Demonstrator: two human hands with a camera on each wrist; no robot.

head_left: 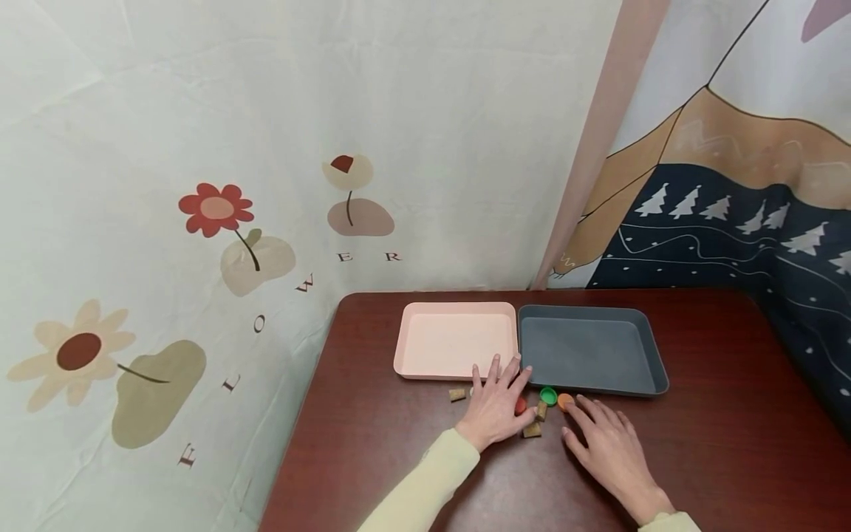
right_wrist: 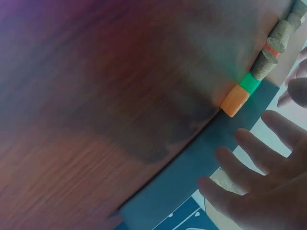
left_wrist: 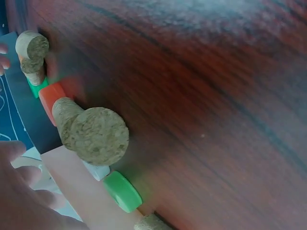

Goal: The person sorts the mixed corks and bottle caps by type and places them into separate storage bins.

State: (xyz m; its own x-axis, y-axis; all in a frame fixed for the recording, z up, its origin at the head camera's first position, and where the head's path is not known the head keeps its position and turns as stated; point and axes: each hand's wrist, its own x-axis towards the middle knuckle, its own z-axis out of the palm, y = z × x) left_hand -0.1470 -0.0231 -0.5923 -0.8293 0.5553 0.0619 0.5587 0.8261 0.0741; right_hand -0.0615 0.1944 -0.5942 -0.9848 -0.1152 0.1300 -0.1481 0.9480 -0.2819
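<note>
My left hand (head_left: 495, 406) is spread over a row of small pieces, its fingertips by the near rim of the pink tray. Close to its thumb lie a red bottle cap (head_left: 521, 406) and two corks, one (head_left: 541, 410) standing nearer the trays and another (head_left: 532, 430) toward me. In the left wrist view a green cap (left_wrist: 122, 191) and a pale cap (left_wrist: 98, 171) sit beside a cork (left_wrist: 101, 136). My right hand (head_left: 612, 447) has its fingers extended, the index fingertip right at an orange cap (head_left: 564, 402). A green cap (head_left: 548, 397) lies left of that.
Past the hands, a pink tray (head_left: 459, 340) and a dark grey tray (head_left: 588, 347) stand side by side on the dark red table (head_left: 718, 414). Another cork (head_left: 456, 394) lies left of my left hand. Printed curtains (head_left: 465, 148) hang behind the table.
</note>
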